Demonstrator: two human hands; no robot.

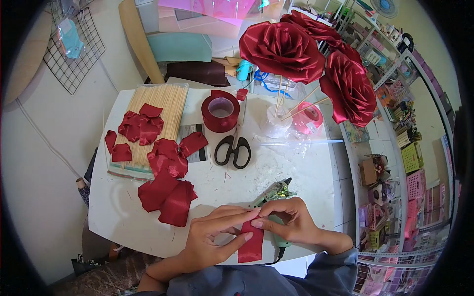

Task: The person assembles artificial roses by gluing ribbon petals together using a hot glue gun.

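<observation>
A short piece of dark red satin ribbon hangs between my two hands near the front of the table. My left hand pinches it from the left, fingertips at its top and thumb along its side. Thumb and forefinger of my right hand are closed on its upper right corner. Just behind my right hand lies a green hot glue gun, partly hidden by that hand, its black cord running to the table's front edge.
Cut red ribbon pieces lie left, some on a bundle of wooden skewers. Black-handled scissors sit by a red ribbon roll. Large red ribbon roses on sticks stand in a white holder at back right.
</observation>
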